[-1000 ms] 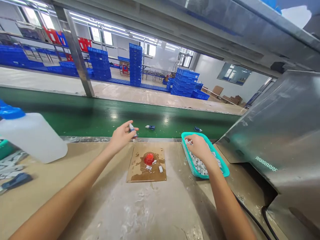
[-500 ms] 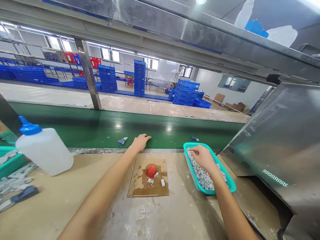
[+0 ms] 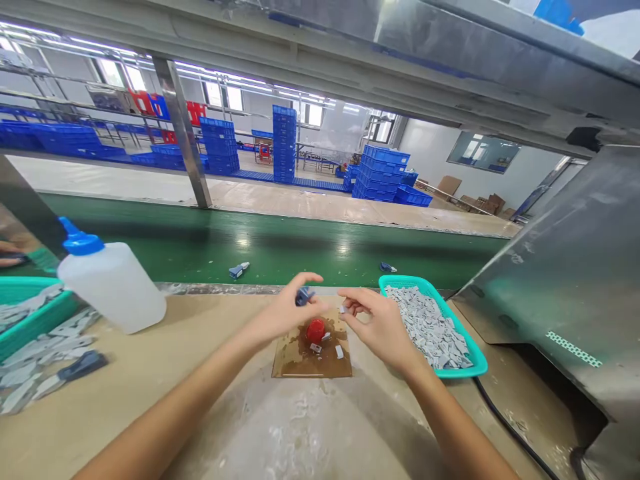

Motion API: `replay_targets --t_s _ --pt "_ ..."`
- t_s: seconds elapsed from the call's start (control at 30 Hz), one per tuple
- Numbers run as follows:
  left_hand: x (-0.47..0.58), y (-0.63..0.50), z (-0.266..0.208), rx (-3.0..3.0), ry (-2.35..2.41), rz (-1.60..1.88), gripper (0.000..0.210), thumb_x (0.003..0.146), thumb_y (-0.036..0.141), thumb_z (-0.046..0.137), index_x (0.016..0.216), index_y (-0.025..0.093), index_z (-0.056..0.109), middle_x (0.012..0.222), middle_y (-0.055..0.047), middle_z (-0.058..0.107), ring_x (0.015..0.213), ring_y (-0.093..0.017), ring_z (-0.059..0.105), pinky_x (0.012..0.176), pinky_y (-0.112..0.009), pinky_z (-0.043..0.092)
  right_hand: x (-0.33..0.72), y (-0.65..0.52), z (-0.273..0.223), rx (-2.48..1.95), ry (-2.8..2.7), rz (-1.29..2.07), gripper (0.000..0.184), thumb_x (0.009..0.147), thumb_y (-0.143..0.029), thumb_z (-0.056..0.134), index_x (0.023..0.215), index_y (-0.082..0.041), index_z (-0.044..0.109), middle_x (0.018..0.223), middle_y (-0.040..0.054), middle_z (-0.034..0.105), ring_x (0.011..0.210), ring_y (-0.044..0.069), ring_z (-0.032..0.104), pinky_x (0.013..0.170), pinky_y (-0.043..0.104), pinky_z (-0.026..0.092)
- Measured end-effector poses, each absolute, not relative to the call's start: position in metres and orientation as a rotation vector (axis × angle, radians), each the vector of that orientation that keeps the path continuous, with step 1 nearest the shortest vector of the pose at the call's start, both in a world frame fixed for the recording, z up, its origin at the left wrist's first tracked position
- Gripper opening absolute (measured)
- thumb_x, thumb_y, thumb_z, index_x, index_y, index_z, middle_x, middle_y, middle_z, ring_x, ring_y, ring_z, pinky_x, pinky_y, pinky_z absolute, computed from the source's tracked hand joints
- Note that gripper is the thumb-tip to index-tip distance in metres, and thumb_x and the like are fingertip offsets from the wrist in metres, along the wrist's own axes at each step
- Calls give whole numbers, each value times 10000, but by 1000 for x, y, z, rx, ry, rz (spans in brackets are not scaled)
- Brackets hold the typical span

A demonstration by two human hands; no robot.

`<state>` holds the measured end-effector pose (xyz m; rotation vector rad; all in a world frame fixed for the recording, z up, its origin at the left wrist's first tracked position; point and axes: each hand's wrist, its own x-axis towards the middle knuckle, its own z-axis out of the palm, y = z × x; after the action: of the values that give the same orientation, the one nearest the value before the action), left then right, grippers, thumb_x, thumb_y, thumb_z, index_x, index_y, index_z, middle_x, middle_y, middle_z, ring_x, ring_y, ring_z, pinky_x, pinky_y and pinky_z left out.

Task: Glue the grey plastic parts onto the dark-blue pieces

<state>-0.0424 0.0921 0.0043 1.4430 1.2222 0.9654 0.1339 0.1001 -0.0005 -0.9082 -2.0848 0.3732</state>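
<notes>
In the head view, the left hand (image 3: 285, 312) holds a dark blue part (image 3: 303, 296), blurred, between curved thumb and fingers, above the wet brown board (image 3: 295, 368) and its red cup (image 3: 315, 331), while the right hand (image 3: 379, 323) pinches a small pale piece (image 3: 343, 309) just beside the green basket (image 3: 481, 363). Marks on the white chips (image 3: 339, 352) and pale labels on the tall crate stack (image 3: 284, 143) are too small to read.

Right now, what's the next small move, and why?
Probably ease both hands together: the left hand holds a dark blue piece, the right hand pinches a small grey piece, and the two pieces are apart.
</notes>
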Motion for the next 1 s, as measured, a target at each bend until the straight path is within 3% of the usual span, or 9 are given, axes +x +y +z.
replay_targets --t_s 0.13,0.3,0.47,0.63,0.73,0.87,1.0 --pt "-26 73 7 1479 1073 887 174 659 293 561 790 179 551 667 16 539 540 -102 490 544 -249 391 125 84 -2 -823 -2070 355 276 722 -77 497 953 -205 579 791 16 642 645 119 576 607 236 501" --pt "-30 76 7 1418 1083 928 142 616 284 607 680 174 544 592 39 509 500 -92 465 516 -242 371 128 80 2 -814 -2104 300 119 735 -107 533 789 -201 584 724 11 616 641 129 564 597 250 488" --pt "-35 77 2 1346 1072 1022 184 567 279 653 589 169 508 542 57 470 503 -76 422 492 -215 333 126 82 1 -733 -2110 227 163 754 -93 510 731 -210 621 801 33 625 745 143 601 652 269 494" --pt "-32 76 -6 1046 961 1009 228 528 272 686 592 170 492 533 73 426 483 -54 377 478 -204 294 123 82 -5 -654 -2083 86 189 757 -66 497 770 -202 627 762 39 644 726 141 610 649 262 502" --pt "-34 78 -5 989 924 969 215 544 236 678 702 170 547 626 52 467 521 -52 395 497 -212 290 123 86 -9 -662 -2066 26 201 769 -72 483 774 -206 633 734 34 657 707 143 614 637 261 502" --pt "-43 85 -1 900 1059 1090 376 611 165 613 977 171 527 681 41 449 513 -48 355 481 -223 262 125 98 -22 -838 -2119 170 187 758 -94 498 734 -202 649 712 30 671 662 149 616 592 261 499" --pt "-54 95 -6 860 1186 1171 354 633 134 570 983 127 513 569 63 368 483 -57 324 459 -223 235 124 107 -41 -941 -2233 288 183 732 -84 519 698 -191 664 678 31 672 620 151 611 556 253 488"
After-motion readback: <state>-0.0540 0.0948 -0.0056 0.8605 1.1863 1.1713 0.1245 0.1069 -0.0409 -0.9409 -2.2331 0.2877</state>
